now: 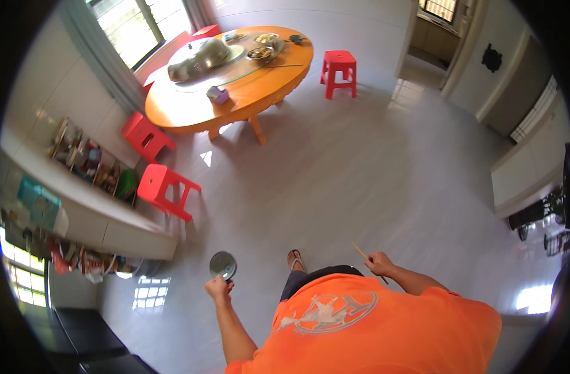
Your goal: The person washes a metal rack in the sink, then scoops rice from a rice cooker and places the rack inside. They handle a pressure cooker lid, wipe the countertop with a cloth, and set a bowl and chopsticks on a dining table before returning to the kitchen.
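My left hand (219, 288) grips the near rim of a small dark bowl (223, 265), whose inside faces up and catches a bright reflection. Nothing can be made out for certain in the bowl. Out to the right, my right hand (379, 263) is closed around wooden chopsticks (359, 250); their one end points forward and the other sticks out below the fist. Both hands are held over the floor on either side of my body, well apart. My sandalled foot (295, 260) shows between them.
A round wooden table (285, 77) bears a large metal dome cover (197, 58), dishes and a purple box (218, 95). Red plastic stools (166, 189) stand at the left, and another red stool (339, 72) right of the table. A low shelf (93, 161) lines the left wall; a doorway (427, 61) lies far right.
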{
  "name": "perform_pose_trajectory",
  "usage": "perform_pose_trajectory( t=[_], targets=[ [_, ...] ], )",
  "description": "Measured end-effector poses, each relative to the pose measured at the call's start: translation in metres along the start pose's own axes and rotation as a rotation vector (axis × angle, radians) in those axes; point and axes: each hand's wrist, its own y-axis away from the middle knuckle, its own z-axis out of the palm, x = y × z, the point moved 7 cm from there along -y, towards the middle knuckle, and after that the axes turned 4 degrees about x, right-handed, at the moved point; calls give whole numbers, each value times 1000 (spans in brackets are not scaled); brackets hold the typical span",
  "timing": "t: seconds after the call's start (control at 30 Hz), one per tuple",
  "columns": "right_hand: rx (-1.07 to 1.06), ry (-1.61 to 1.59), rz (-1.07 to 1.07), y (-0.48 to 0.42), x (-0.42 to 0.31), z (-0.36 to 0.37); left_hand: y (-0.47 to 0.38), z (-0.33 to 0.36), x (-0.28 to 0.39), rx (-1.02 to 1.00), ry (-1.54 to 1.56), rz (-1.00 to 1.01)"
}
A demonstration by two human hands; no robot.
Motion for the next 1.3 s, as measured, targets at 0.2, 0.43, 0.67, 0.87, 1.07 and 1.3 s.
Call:
perform_pose_trajectory(
  t=[0.2,0.43,0.67,0.87,1.07,1.3],
  targets=[
    [282,-92,198,-27,-6,-52,-47,198,144,-385,-47,283],
    [563,-208,435,-25,4,-67,-108,384,273,-527,-24,363],
    [501,-271,673,-35,56,-48,-126,538,364,-606,113,234],
    [603,-273,669,-131,116,-101,-158,622,413,-465,109,93],
    [670,-286,592,-220,100,-220,-190,677,418,-363,111,-2],
    [635,-272,552,-297,126,-288,-185,710,441,-251,153,-73]
  ],
)
